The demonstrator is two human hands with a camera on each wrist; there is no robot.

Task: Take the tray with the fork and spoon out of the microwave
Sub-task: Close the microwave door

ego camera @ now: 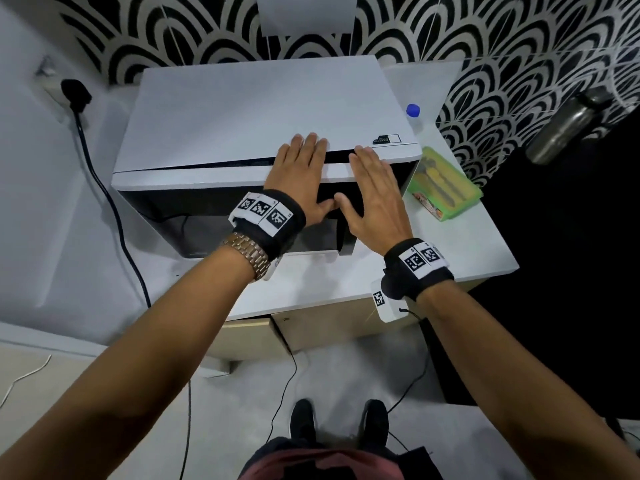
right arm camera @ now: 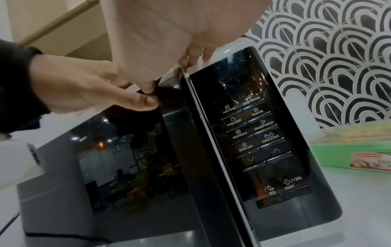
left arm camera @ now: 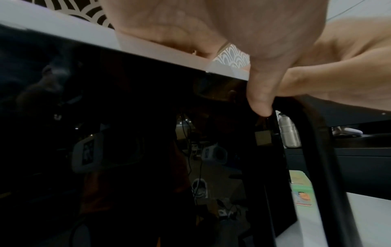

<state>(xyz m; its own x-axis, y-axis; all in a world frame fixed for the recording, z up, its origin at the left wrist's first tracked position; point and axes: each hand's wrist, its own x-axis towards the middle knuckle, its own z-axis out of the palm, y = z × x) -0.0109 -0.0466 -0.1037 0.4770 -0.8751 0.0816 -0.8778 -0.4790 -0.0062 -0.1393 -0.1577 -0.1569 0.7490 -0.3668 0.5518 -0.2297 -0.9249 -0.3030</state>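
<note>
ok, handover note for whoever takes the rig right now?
Left hand: open, flat on the microwave top front edge, thumb on the door.
Right hand: open, flat beside it.
Tray, with fork and spoon inside, sits on the counter right of the microwave.
Done: tray is out.
Left: door looks about shut, latch unclear; confirm, then lift both hands.
</note>
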